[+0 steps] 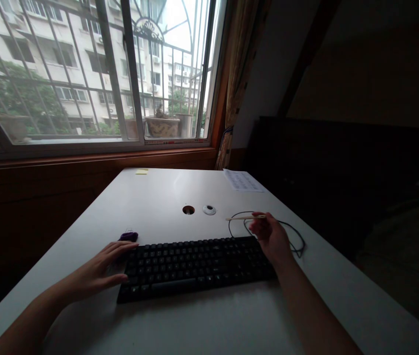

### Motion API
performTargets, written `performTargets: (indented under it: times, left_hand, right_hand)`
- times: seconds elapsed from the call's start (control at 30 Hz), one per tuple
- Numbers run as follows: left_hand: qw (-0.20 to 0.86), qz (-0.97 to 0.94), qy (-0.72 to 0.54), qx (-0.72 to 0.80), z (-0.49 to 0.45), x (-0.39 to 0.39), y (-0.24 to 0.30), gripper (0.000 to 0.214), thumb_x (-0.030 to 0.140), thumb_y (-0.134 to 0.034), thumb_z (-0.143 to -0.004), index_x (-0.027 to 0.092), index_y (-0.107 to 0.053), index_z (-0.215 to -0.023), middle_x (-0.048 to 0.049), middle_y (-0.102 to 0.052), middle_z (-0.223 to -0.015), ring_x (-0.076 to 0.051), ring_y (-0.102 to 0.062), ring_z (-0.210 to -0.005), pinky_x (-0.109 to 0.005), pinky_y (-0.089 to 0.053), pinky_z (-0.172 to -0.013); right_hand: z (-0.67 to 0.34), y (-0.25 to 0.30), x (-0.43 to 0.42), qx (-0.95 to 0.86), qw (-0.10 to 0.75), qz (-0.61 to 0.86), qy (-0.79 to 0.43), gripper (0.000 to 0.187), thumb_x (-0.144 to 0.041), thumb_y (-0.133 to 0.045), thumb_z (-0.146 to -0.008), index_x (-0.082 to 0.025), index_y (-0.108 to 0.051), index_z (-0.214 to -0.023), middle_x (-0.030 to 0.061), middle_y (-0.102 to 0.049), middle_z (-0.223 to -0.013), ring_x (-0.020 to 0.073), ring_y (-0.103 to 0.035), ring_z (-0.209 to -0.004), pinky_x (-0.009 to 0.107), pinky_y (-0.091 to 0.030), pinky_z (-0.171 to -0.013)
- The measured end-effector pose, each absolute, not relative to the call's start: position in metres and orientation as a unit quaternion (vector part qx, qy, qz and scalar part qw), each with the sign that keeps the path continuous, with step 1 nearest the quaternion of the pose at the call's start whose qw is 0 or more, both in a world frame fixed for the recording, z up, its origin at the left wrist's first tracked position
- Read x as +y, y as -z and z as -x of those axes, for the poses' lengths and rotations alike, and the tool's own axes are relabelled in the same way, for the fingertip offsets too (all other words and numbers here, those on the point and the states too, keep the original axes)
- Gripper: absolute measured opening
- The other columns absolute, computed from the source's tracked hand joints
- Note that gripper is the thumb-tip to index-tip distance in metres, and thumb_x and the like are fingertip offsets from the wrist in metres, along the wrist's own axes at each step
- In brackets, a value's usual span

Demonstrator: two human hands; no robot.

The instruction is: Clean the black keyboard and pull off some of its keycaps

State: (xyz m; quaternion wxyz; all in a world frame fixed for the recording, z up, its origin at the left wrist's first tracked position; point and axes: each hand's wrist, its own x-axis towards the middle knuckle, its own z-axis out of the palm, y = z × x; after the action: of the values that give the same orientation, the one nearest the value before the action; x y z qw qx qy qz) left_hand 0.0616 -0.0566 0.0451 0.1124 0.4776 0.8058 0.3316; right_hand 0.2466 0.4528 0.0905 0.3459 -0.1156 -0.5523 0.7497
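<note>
A black keyboard [198,266] lies across the white table in front of me. My left hand [106,268] rests at its left end, fingers stretched and thumb apart, the tips touching the edge. Above the keyboard's right end, my right hand [271,236] pinches a thin pale stick [244,218], which points left and is held nearly level. The stick's exact kind is too small to tell. Just behind the keyboard's left corner sits a small dark purple thing [128,236]. A black cable [298,236] loops on the table behind and beside my right hand.
The white table [157,197] has a round hole [188,210] with a white round cover [209,210] beside it. A yellow sticky note [142,171] and a printed sheet [244,181] lie at the far edge. Beyond stands a barred window [131,74] with a curtain [237,74].
</note>
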Motion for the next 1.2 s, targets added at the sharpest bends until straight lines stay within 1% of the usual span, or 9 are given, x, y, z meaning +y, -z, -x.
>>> performTargets:
  times: [0.13, 0.27, 0.43, 0.53, 0.73, 0.87, 1.03, 1.13, 1.2]
  left_hand:
    - [0.117, -0.473, -0.334, 0.807, -0.061, -0.058, -0.044, 0.066, 0.059, -0.065, -0.098, 0.044, -0.043, -0.159, -0.0081, -0.047, -0.161, -0.040, -0.044, -0.148, -0.065, -0.036, -0.123]
    - [0.115, -0.474, -0.332, 0.807, -0.061, -0.058, -0.043, 0.066, 0.058, -0.065, -0.099, 0.043, -0.043, -0.159, -0.0083, -0.046, -0.161, -0.040, -0.043, -0.149, -0.064, -0.036, -0.124]
    - [0.095, -0.485, -0.324, 0.807, -0.060, -0.057, -0.043, 0.066, 0.058, -0.065, -0.099, 0.039, -0.046, -0.159, -0.0106, -0.049, -0.159, -0.039, -0.049, -0.145, -0.062, -0.042, -0.120]
    - [0.087, -0.494, -0.314, 0.806, -0.059, -0.058, -0.043, 0.066, 0.055, -0.066, -0.100, 0.039, -0.044, -0.160, -0.0112, -0.050, -0.158, -0.038, -0.050, -0.144, -0.060, -0.045, -0.118]
    - [0.070, -0.502, -0.303, 0.807, -0.058, -0.058, -0.042, 0.066, 0.055, -0.065, -0.100, 0.039, -0.043, -0.160, -0.0114, -0.051, -0.157, -0.037, -0.052, -0.143, -0.058, -0.048, -0.117]
    - [0.034, -0.498, -0.300, 0.813, -0.054, -0.057, -0.036, 0.056, 0.052, -0.059, -0.105, 0.037, -0.047, -0.157, -0.0111, -0.057, -0.151, -0.034, -0.058, -0.136, -0.053, -0.054, -0.111]
    - [-0.038, -0.486, -0.294, 0.822, -0.050, -0.051, -0.031, 0.039, 0.046, -0.048, -0.111, 0.033, -0.061, -0.146, -0.0083, -0.068, -0.138, -0.027, -0.068, -0.123, -0.043, -0.059, -0.105]
    - [-0.081, -0.483, -0.297, 0.819, -0.048, -0.047, -0.032, 0.036, 0.044, -0.047, -0.111, 0.030, -0.069, -0.136, -0.0075, -0.073, -0.127, -0.024, -0.072, -0.112, -0.037, -0.061, -0.098]
    - [-0.101, -0.486, -0.297, 0.816, -0.047, -0.046, -0.032, 0.034, 0.043, -0.049, -0.111, 0.028, -0.072, -0.130, -0.0071, -0.075, -0.120, -0.023, -0.073, -0.107, -0.035, -0.062, -0.093]
  right_hand:
    - [-0.247, -0.091, 0.453, -0.565, 0.340, 0.115, -0.743, 0.034, -0.057, -0.070, -0.090, -0.024, -0.078, -0.093, 0.0027, -0.073, -0.072, 0.0180, -0.070, -0.066, 0.030, -0.058, -0.062]
    - [-0.247, -0.091, 0.453, -0.561, 0.329, 0.098, -0.753, 0.032, -0.054, -0.068, -0.091, -0.024, -0.079, -0.094, 0.0030, -0.073, -0.073, 0.0187, -0.071, -0.068, 0.031, -0.058, -0.065]
    - [-0.248, -0.090, 0.451, -0.550, 0.318, 0.065, -0.770, 0.030, -0.048, -0.068, -0.092, -0.022, -0.080, -0.097, 0.0035, -0.075, -0.075, 0.0182, -0.071, -0.070, 0.029, -0.058, -0.065]
    - [-0.248, -0.089, 0.451, -0.543, 0.312, 0.049, -0.778, 0.028, -0.045, -0.068, -0.092, -0.021, -0.081, -0.099, 0.0035, -0.075, -0.075, 0.0174, -0.071, -0.071, 0.027, -0.058, -0.066]
    - [-0.247, -0.088, 0.452, -0.544, 0.302, 0.065, -0.780, 0.025, -0.042, -0.069, -0.091, -0.021, -0.081, -0.096, 0.0031, -0.074, -0.074, 0.0164, -0.070, -0.069, 0.027, -0.058, -0.065]
    - [-0.247, -0.088, 0.451, -0.537, 0.301, 0.076, -0.784, 0.025, -0.040, -0.067, -0.089, -0.020, -0.081, -0.093, 0.0036, -0.074, -0.072, 0.0165, -0.069, -0.066, 0.027, -0.056, -0.061]
    - [-0.245, -0.088, 0.449, -0.526, 0.294, 0.096, -0.792, 0.025, -0.038, -0.065, -0.086, -0.019, -0.081, -0.090, 0.0039, -0.073, -0.070, 0.0167, -0.069, -0.064, 0.027, -0.056, -0.060]
    - [-0.243, -0.087, 0.446, -0.526, 0.286, 0.110, -0.794, 0.023, -0.038, -0.065, -0.085, -0.020, -0.079, -0.089, 0.0031, -0.071, -0.067, 0.0164, -0.068, -0.062, 0.027, -0.057, -0.060]
    - [-0.241, -0.085, 0.443, -0.527, 0.281, 0.116, -0.794, 0.021, -0.039, -0.067, -0.084, -0.020, -0.077, -0.086, 0.0023, -0.070, -0.065, 0.0162, -0.066, -0.060, 0.028, -0.056, -0.059]
